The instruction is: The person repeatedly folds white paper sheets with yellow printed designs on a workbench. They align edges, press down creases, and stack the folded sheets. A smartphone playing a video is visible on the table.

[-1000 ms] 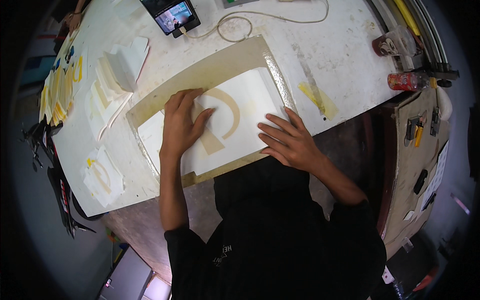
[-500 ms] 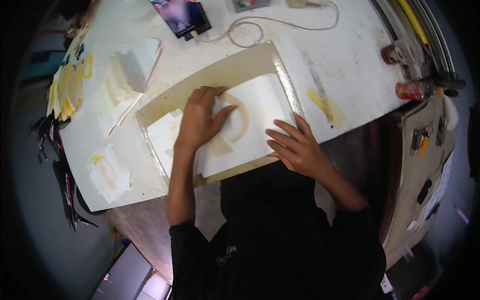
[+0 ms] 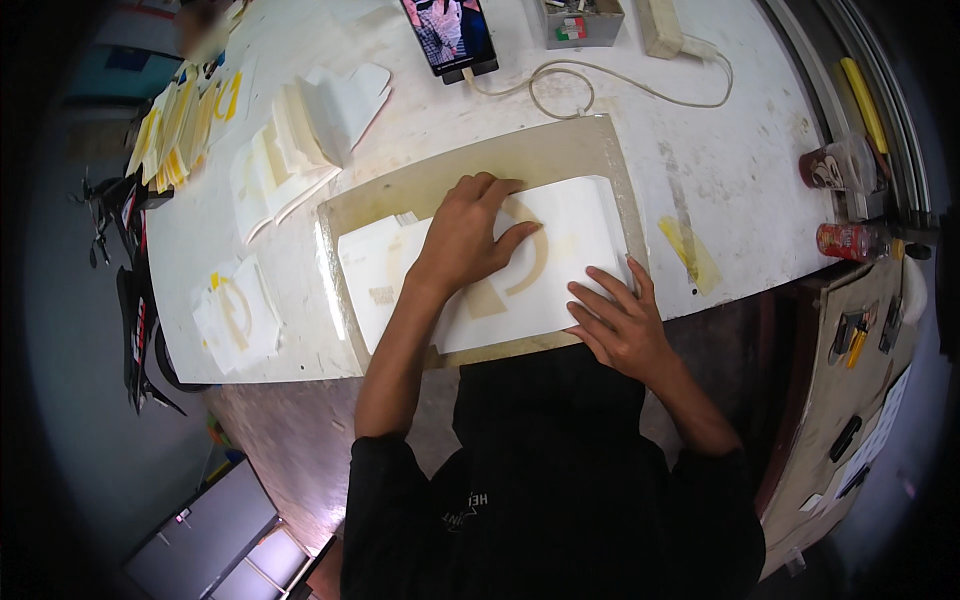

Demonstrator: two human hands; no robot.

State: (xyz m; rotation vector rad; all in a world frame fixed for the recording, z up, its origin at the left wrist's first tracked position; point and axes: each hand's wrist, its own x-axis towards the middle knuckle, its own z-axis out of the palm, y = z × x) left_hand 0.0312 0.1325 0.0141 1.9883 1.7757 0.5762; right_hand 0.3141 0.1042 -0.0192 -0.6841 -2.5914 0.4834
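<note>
A white sheet [image 3: 555,300], perhaps the top of a stack, lies on a beige board [image 3: 570,146] with shiny taped edges. It bears a large tan curved shape [image 3: 541,262]. My left hand [image 3: 465,238] rests flat on the sheet beside that curve, thumb apart from the fingers and holding nothing; it covers part of the shape. At the sheet's right end, near the board's edge, my right hand [image 3: 622,322] lies with fingers spread, its thumb at the near edge of the paper.
Loose white papers [image 3: 240,318] and an opened stack of sheets [image 3: 290,150] lie to the left. A phone [image 3: 450,38] on a cable, a grey box [image 3: 580,25] and a power strip [image 3: 660,28] are at the back. A red jar [image 3: 848,241] stands on the right.
The whole view has shifted, so the table and board appear farther right. Both hands stay on the sheet in nearly the same places, fingers still apart.
</note>
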